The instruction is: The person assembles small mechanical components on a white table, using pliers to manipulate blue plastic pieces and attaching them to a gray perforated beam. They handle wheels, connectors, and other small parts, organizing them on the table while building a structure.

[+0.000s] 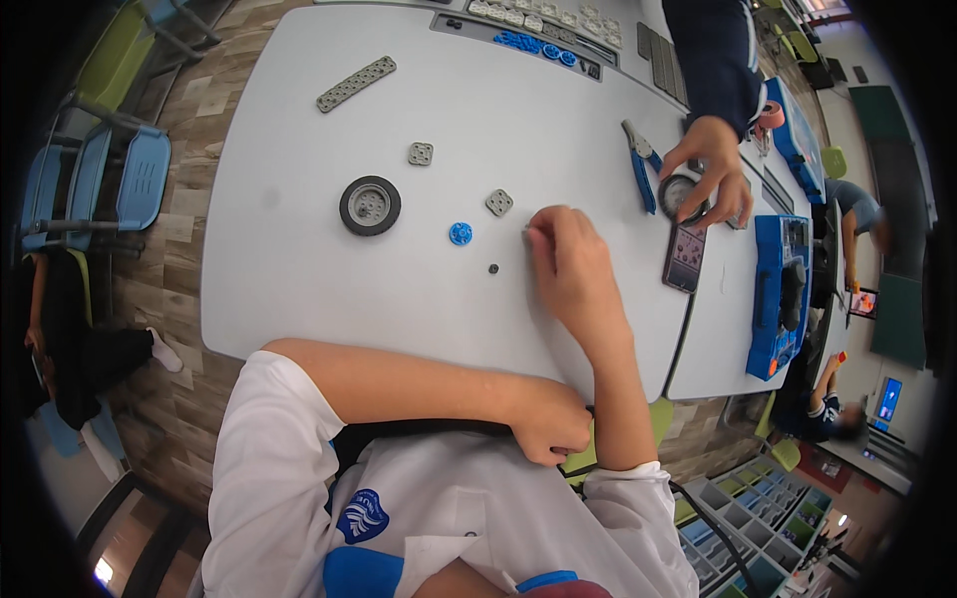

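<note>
My right hand point(573, 269) is over the white table, thumb and fingertips pinched together; whatever they hold, if anything, is too small to make out. Closer to my body, my left hand point(553, 424) is curled closed at the table's near edge, and I see nothing in it. Left of my right hand lie a grey square connector plate point(499, 202), a blue round hub point(461, 233) and a tiny dark round piece point(493, 268). Farther left is a black-tyred wheel point(370, 205) with a grey rim. Another grey square plate point(421, 153) sits beyond it.
A long grey perforated beam point(356, 84) lies at the far left. Blue-handled pliers point(641, 164) are at right. Another person's hand point(713, 169) grips a wheel point(682, 194) above a phone point(685, 257). A blue case point(780, 294) and a parts tray point(528, 42) stand farther off.
</note>
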A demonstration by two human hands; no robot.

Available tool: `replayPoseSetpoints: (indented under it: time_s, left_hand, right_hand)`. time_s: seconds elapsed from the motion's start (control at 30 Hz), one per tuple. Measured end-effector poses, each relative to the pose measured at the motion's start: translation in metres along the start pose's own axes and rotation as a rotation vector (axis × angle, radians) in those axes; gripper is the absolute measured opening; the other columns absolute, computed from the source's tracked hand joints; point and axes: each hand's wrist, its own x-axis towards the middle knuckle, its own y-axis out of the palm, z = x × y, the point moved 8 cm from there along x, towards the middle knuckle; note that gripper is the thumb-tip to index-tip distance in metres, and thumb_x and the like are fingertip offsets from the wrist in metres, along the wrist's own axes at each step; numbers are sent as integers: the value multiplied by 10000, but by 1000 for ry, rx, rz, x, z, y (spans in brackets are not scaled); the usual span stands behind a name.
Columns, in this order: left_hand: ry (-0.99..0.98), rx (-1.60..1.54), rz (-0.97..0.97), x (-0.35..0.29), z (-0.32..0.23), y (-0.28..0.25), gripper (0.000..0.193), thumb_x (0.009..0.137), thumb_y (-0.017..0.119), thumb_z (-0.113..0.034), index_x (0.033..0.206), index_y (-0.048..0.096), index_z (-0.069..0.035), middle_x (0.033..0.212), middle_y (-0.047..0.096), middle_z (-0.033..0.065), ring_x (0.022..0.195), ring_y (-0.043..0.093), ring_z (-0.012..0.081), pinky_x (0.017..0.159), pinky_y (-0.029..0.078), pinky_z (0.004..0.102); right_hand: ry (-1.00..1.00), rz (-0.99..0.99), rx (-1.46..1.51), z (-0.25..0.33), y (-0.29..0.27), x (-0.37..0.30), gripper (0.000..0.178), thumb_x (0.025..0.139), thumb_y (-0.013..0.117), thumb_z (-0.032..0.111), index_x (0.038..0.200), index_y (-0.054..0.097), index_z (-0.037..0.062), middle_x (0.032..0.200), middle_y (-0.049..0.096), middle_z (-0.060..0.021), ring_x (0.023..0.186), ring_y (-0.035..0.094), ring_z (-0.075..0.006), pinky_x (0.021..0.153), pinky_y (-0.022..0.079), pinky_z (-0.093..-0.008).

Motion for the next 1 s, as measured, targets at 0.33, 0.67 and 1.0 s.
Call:
replayPoseSetpoints:
  time_s: [0.33, 0.67, 1.0]
  left_hand:
    - [90, -26, -141, -1, -3, -2, 200, 893, 717, -249, 829, 724, -59, 886, 761, 147, 873, 729, 403, 768, 574, 534]
    - [103, 22, -62, 2, 4, 12, 280, 961, 701, -338, 964, 773, -68, 1007, 792, 102, 985, 751, 356, 879, 597, 487]
    - [51, -41, 43, 3, 5, 12, 273, 971, 727, -355, 936, 736, -85, 969, 763, 100, 972, 743, 356, 856, 583, 496]
  right_hand:
    - [-285, -198, 37, -19, 21, 239, 167, 1031, 770, 121, 1141, 759, -3, 993, 825, -156, 859, 780, -307, 822, 603, -399]
    - [-244, -45, -95, -21, 56, 286, 137, 992, 760, 105, 1064, 819, 4, 983, 816, -217, 953, 777, -423, 889, 613, -494]
    - [-311, -115, -84, -12, 50, 276, 133, 948, 771, 72, 1026, 850, -1, 919, 813, -213, 881, 781, -418, 874, 625, -474]
